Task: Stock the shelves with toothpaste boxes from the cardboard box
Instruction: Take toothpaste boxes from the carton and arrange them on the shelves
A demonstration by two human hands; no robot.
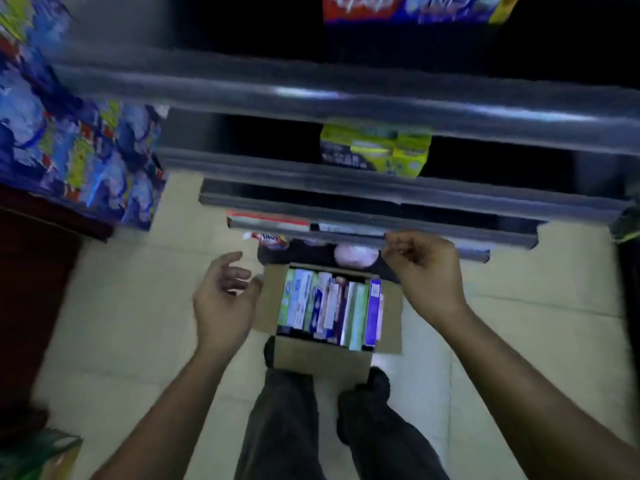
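An open cardboard box (pixel 320 356) stands on the tiled floor in front of my feet. Several toothpaste boxes (pixel 330 308) stand packed upright inside it, green, white, blue and purple. My left hand (pixel 223 297) hovers just left of the box, fingers loosely curled, holding nothing. Above the box's right flap, my right hand (pixel 424 271) hangs with fingers loosely curled and nothing in it. Dark shelves (pixel 346 98) rise ahead; the view is blurred.
Yellow-green boxes (pixel 375 152) sit on a middle shelf, and red and blue boxes (pixel 412 6) on the top one. Blue packets (pixel 79 147) are stacked at the left. A pink round item (pixel 355 254) lies under the lowest shelf. My legs and shoes (pixel 377 381) are behind the box.
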